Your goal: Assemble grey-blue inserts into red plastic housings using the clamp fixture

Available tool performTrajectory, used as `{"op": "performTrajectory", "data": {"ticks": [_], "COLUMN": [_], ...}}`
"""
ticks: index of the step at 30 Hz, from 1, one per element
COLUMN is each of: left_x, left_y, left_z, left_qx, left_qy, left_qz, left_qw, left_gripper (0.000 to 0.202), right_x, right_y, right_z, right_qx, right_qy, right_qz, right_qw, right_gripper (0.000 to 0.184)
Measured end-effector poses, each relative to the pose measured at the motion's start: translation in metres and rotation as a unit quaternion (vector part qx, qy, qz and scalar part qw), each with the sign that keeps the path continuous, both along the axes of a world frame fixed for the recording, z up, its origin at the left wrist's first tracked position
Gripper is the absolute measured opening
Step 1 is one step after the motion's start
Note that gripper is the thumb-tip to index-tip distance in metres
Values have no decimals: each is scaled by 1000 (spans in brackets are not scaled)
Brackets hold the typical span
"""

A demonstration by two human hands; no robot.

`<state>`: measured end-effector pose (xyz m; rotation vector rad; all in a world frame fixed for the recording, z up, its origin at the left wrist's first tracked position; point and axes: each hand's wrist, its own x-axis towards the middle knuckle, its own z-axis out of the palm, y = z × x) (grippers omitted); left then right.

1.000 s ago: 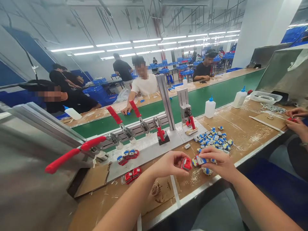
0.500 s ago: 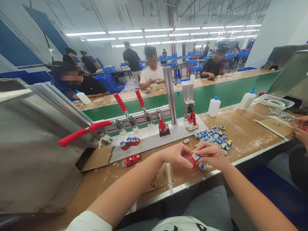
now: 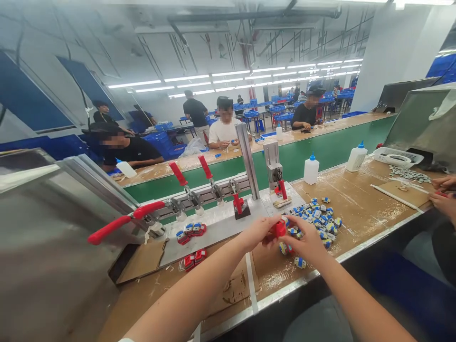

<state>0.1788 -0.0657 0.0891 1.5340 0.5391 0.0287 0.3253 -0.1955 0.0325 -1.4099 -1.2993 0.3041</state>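
A small red plastic block [image 3: 280,228] is held in front of me, above the bench edge, with a bit of blue and grey at its upper right. My left hand [image 3: 262,232] grips it from the left, its fingers partly hidden behind the block. From the right, my right hand [image 3: 305,237] has its index finger and thumb on it. Just below the hands lies a blue-and-yellow piece [image 3: 284,248] with some red on it. Another blue-banded piece [image 3: 300,262] rests nearer the edge. Beyond my right hand spreads a pile of white-and-blue pieces [image 3: 317,213].
Red-handled toggle clamps [image 3: 194,197] stand on a rail at left, with red-and-blue pieces [image 3: 191,232] and red pieces [image 3: 194,259] before them. A single clamp fixture [image 3: 280,185] stands ahead. White bottles [image 3: 311,171] stand behind the pile. A co-worker's hands [image 3: 444,194] are at far right.
The red block has been turned in my hands, so its red side faces me and the grey-and-blue part barely shows. The camera view has tilted up, shifting the scene lower.
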Motion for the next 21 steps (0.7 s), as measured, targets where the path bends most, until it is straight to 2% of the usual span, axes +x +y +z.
{"op": "performTrajectory", "data": {"ticks": [2,5,9,11,13,14,16,18,21], "left_x": [3,5,4,2,1,1,4,9,20], "left_y": [2,6,14,17,19,20,23,29,45], "left_z": [1,1,8,11,11,9,3,-5,-16], "left_qx": [76,187,341,427,483,498,508,497,431], "left_qy": [21,52,133,129,82,52,11,-12,-48], "left_qz": [20,34,45,61,77,83,91,111,155], "left_qw": [997,980,929,893,868,862,857,861,888], "left_gripper": [73,74,76,66,45,43,52,48,31], "right_x": [-8,-16,-16,-14,-13,-13,-14,-13,0], "right_y": [9,19,36,49,64,70,81,87,90], "right_z": [-4,-1,3,1,0,-1,1,5,16], "right_qx": [-11,-26,-57,-71,-92,-102,-119,-134,-191], "right_qy": [66,124,168,240,349,397,452,451,397], "right_qz": [0,47,61,59,52,48,38,49,102], "right_qw": [998,991,982,966,931,911,883,881,892], "right_gripper": [49,44,33,32,32,31,30,31,36]}}
